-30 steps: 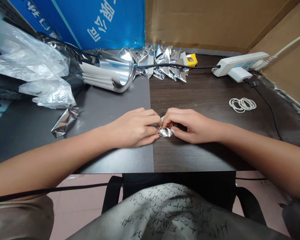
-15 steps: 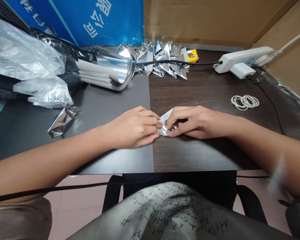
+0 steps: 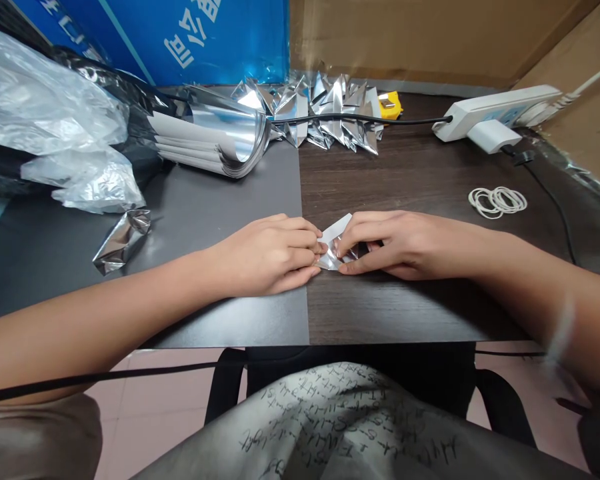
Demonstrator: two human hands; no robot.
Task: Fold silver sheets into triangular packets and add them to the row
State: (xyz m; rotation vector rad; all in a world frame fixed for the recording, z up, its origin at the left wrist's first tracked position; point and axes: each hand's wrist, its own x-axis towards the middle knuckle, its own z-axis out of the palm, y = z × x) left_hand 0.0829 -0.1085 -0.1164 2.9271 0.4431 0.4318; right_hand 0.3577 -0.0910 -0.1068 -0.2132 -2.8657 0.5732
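Note:
Between my hands, on the dark wooden tabletop, lies a small folded piece of silver foil paper (image 3: 330, 255) with a white flap pointing up and away. My left hand (image 3: 280, 257) presses its left side, fingers together and tips over the edge. From the right, my right hand (image 3: 395, 245) pinches it with bent fingers and thumb; its fingertips partly cover the foil. Behind them, a heap of folded silver foil pieces (image 3: 333, 110) lies along the back of the table. A stack of curled foil-faced sheets (image 3: 200, 143) rests left of the heap.
A crumpled silver packet (image 3: 123, 241) and clear plastic bags (image 3: 80, 153) sit at the left. White rubber bands (image 3: 497, 202) lie at the right, below a white power strip (image 3: 500, 110). A black cable crosses to it past a yellow tape measure (image 3: 390, 105). Cardboard (image 3: 410, 43) stands behind.
Both hands keep their hold on the foil paper with hardly any movement. The view has shifted slightly, so the things at the right appear a little farther right.

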